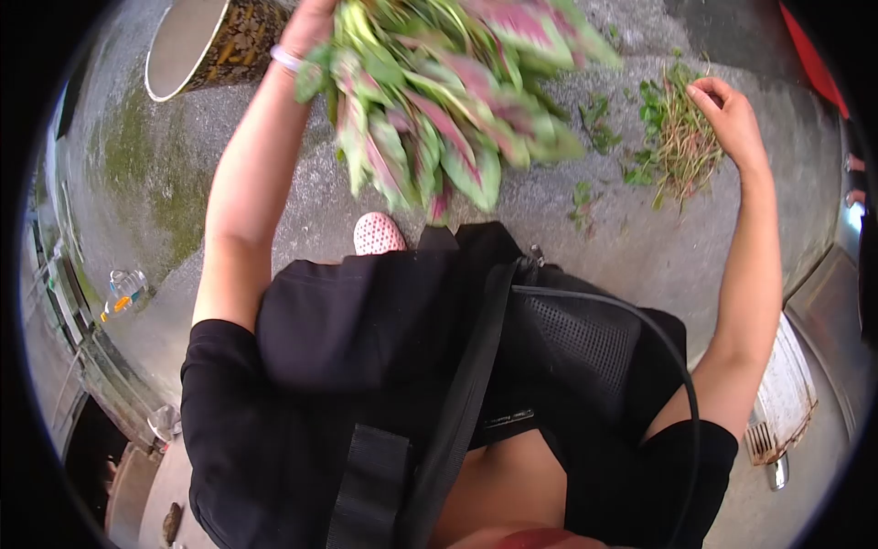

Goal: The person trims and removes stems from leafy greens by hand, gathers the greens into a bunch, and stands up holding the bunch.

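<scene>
At the top of the head view, my left hand [312, 23] is closed on a large bunch of leafy greens [448, 101], whose green leaves have purple-pink centres. The bunch hangs over the concrete ground, its outer leaves blurred. Over to the right, my right hand [729, 119] is beside a loose pile of thin stems and small leaves [681, 137]. Its fingers are curled, with thumb and index finger close together at the pile's edge; what they hold, if anything, is too small to make out.
A tall patterned bin [233, 46] lies or stands at the upper left. Plastic bottles [126, 291] are on the ground at the left. A spotted shoe [378, 234] shows below the greens. Scattered leaves [599, 123] lie near the pile. A red object [814, 59] is at the upper right.
</scene>
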{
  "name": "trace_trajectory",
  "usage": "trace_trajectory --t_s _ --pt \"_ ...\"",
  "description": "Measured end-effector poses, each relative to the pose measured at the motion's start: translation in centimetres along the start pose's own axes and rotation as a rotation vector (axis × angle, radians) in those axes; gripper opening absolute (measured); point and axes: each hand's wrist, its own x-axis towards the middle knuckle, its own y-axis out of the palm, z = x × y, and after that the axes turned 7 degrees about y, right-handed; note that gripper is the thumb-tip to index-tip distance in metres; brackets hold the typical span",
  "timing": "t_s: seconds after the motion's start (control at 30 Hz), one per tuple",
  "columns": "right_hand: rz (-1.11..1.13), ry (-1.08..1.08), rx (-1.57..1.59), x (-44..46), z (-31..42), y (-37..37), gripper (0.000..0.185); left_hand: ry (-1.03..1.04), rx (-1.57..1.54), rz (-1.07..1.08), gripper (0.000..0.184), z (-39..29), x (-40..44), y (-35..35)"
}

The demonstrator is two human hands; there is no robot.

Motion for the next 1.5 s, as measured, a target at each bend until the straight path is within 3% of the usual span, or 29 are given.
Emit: trace_trajectory --t_s 0.03,0.1,0.3,0.37,0.5,0.53,0.63,0.7,0.77,0.83,0.93,1.03,1.1,1.2,1.33,1.37,1.43,1.5 --pt "0.010 0.031 -0.046 -0.5 -0.3 0.0 0.027 0.152 -0.046 0.049 0.047 -0.2 0.0 0.1" --pt "0.126 0.051 -0.046 -1.7 -3.1 0.8 0.026 0.253 -0.128 0.047 0.055 -2.2 0.7 -1.6" --pt "0.307 0.217 0.004 -6.8 -8.3 2.5 0.022 0.856 0.720 -0.327 0.059 -8.1 0.0 -4.1" --pt "0.302 0.283 -0.048 -7.8 -8.6 1.9 0.023 0.901 0.760 -0.372 0.058 -9.8 0.3 -4.5" --pt "0.196 0.256 0.111 -8.6 -9.9 -0.1 0.025 0.783 0.532 -0.298 0.057 -10.7 0.4 -3.1" --pt "0.211 0.308 0.361 -9.1 -11.4 -0.1 0.017 0.740 0.466 -0.268 0.057 -10.5 0.6 -2.3" --pt "0.031 0.331 0.692 -12.3 -15.4 0.5 0.009 0.619 0.274 -0.188 0.056 -9.7 1.2 0.7" --pt "-0.086 0.403 0.554 -16.2 -19.8 2.0 0.007 0.547 0.157 -0.133 0.055 -9.0 1.5 3.4" --pt "-0.218 0.255 0.369 -21.0 -21.6 2.8 0.010 0.485 0.068 -0.088 0.055 -8.4 1.3 6.5" --pt "-0.167 0.499 0.412 -25.5 -20.8 2.1 0.024 0.430 0.000 -0.062 0.054 -7.7 0.5 9.5" --pt "-0.376 0.616 0.510 -31.4 -17.3 1.7 0.047 0.368 -0.063 -0.043 0.054 -7.2 -0.5 14.6" --pt "-0.227 0.908 0.566 -39.3 -20.2 3.1 0.062 0.323 -0.090 -0.013 0.053 -8.0 -1.8 19.8" --pt "-0.040 0.938 0.384 -43.8 -19.5 1.5 0.056 0.307 -0.086 0.005 0.053 -8.6 -2.6 23.6" --pt "0.024 0.958 0.347 -49.8 -16.7 -1.3 0.048 0.239 -0.060 0.054 0.055 -10.2 -3.5 29.1" --pt "-0.025 0.943 0.483 -57.2 -17.4 -1.3 0.038 0.113 -0.072 0.237 0.058 -12.4 -4.2 34.1" --pt "-0.100 0.963 0.596 -58.8 -18.6 -0.2 0.034 0.162 -0.112 0.132 0.056 -12.2 -4.5 36.6" --pt "-0.166 0.983 0.577 -59.6 -15.8 -5.1 0.032 0.162 -0.108 0.234 0.055 -12.0 -4.6 42.3" --pt "-0.175 1.058 0.914 -61.2 -17.1 -5.6 0.035 0.195 -0.107 0.126 0.055 -11.3 -5.4 47.5"
